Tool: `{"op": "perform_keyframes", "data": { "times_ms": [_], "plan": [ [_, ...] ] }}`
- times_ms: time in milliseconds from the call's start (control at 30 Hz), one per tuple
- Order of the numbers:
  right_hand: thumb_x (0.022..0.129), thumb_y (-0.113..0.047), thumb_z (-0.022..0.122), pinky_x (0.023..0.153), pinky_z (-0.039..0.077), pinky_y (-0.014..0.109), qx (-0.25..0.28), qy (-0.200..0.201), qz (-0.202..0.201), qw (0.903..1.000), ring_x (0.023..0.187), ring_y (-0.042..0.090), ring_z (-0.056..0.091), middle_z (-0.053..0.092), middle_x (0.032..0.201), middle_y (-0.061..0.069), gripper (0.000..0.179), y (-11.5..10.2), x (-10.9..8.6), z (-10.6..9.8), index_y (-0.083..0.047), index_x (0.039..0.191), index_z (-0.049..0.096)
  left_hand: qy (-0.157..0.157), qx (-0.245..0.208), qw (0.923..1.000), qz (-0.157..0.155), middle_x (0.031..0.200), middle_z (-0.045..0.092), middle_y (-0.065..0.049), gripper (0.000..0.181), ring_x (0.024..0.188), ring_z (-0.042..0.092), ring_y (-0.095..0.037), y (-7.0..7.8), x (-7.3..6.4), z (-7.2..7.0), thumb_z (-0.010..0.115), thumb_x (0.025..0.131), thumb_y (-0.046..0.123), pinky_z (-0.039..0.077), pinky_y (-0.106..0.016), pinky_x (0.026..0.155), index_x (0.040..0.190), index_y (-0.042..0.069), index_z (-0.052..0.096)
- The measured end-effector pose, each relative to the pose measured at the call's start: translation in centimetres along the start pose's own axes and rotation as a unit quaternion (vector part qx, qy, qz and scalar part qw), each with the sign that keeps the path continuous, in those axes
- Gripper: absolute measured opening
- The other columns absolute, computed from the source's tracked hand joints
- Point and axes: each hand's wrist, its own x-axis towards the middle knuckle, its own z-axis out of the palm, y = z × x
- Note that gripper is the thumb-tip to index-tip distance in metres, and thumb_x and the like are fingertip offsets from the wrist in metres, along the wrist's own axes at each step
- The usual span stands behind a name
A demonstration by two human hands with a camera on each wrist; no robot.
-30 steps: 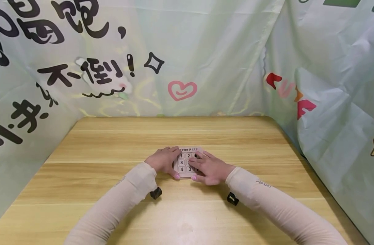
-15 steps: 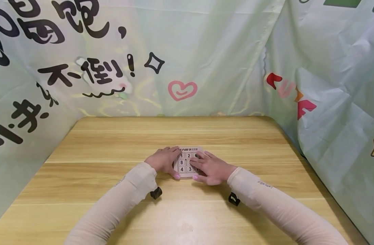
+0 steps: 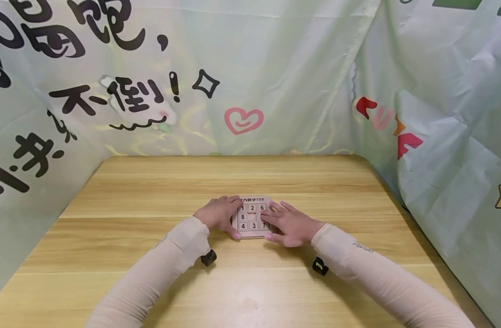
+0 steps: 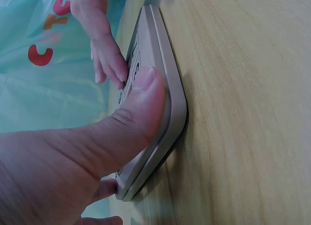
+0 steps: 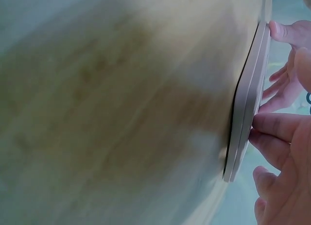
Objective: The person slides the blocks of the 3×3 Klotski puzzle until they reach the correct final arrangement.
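A wooden sliding number puzzle [image 3: 253, 233] lies flat on the table, its tiles reading 1, 2, 6 along the top, 8 at middle left, and 4, 3, 7 below. The centre slot [image 3: 251, 217] is bare. My left hand [image 3: 219, 214] grips the puzzle's left side; in the left wrist view its thumb [image 4: 141, 106] lies against the near corner. From the right, my right hand [image 3: 293, 225] reaches over the board. Its fairly straight fingers [image 5: 274, 128] touch the middle-right tile, whose number they hide.
The wood-grain table [image 3: 250, 282] spreads around the puzzle. Behind it and at both sides hang pale green printed curtains [image 3: 299, 82]. A black wrist mount [image 3: 209, 258] sits under the left sleeve, another black mount [image 3: 320, 266] under the right.
My right hand has moved to the right, its fingertips going from the centre slot to the middle-right one, and the centre now shows bare. My left hand stays in place.
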Motion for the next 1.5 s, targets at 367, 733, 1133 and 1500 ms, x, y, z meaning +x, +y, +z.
{"op": "perform_keyframes", "data": {
  "times_ms": [367, 733, 1133, 1500],
  "plan": [
    [0.100, -0.047, 0.042, 0.116, 0.010, 0.053, -0.006, 0.007, -0.005, 0.9999, 0.143, 0.038, 0.019, 0.041, 0.149, 0.013, 0.064, 0.4, -0.3, 0.2, -0.002, 0.144, 0.043, 0.002, 0.002, 1.0000, 0.002, 0.158, 0.025, -0.008, 0.105, 0.142, 0.024, -0.037, 0.1, 0.0, 0.1, 0.082, 0.066, 0.054, 0.020, -0.050, 0.115, 0.150, 0.013, 0.034],
    [0.099, -0.050, 0.041, 0.116, 0.011, 0.052, -0.024, -0.004, -0.025, 0.9994, 0.143, 0.037, 0.019, 0.041, 0.149, 0.012, 0.064, -0.5, 0.1, 0.3, -0.005, 0.146, 0.042, 0.003, -0.001, 1.0000, 0.006, 0.158, 0.025, -0.009, 0.105, 0.141, 0.024, -0.038, -0.1, -0.1, 0.0, 0.082, 0.066, 0.054, 0.019, -0.051, 0.115, 0.150, 0.013, 0.035],
    [0.099, -0.049, 0.041, 0.117, 0.009, 0.050, -0.034, -0.016, -0.037, 0.9986, 0.144, 0.034, 0.018, 0.040, 0.150, 0.008, 0.064, -1.7, 0.3, 0.4, -0.005, 0.145, 0.043, 0.003, -0.007, 1.0000, 0.003, 0.158, 0.025, -0.009, 0.105, 0.141, 0.024, -0.038, 0.2, -0.3, -0.2, 0.082, 0.066, 0.053, 0.019, -0.052, 0.115, 0.150, 0.012, 0.035],
    [0.099, -0.047, 0.043, 0.116, 0.014, 0.054, -0.023, 0.007, -0.040, 0.9989, 0.142, 0.038, 0.022, 0.042, 0.148, 0.012, 0.064, -1.3, 1.0, 0.2, -0.002, 0.144, 0.044, 0.006, -0.014, 0.9999, 0.005, 0.158, 0.024, -0.009, 0.105, 0.141, 0.024, -0.038, 0.2, -0.4, -0.3, 0.083, 0.066, 0.051, 0.018, -0.052, 0.115, 0.150, 0.012, 0.034]
  ]
}}
